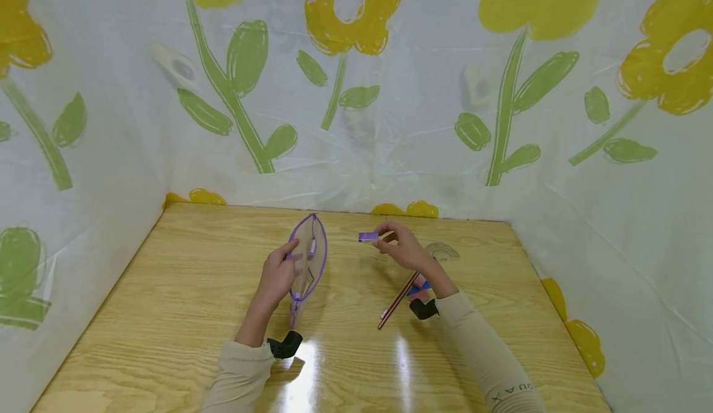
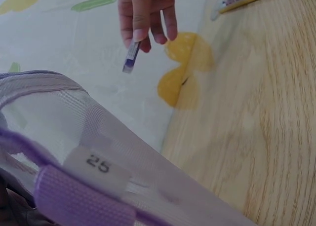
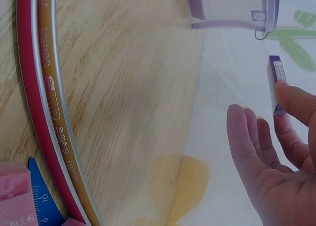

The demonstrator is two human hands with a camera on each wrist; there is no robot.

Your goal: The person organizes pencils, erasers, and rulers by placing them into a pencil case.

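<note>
My left hand [image 1: 278, 272] grips the near side of a mesh zip pouch [image 1: 320, 277] with purple edging, held above the table with its mouth spread. A few small items show inside it, too small to name. The pouch's mesh [image 2: 123, 132] fills the lower left of the left wrist view, with a white piece marked 25 [image 2: 98, 169]. To the right of the pouch, my right hand [image 1: 405, 249] pinches a small flat purple case [image 1: 368, 237] by its end, between thumb and finger. In the right wrist view the case [image 3: 278, 73] shows a white printed label.
On the wooden table [image 1: 167, 289], under my right forearm, lie pencils [image 1: 397, 301], pink blocks [image 3: 17, 191] and a blue ruler [image 3: 43, 201]. A clear protractor [image 1: 444, 251] lies just beyond. Flower-printed sheeting [image 1: 412, 153] walls the back and sides.
</note>
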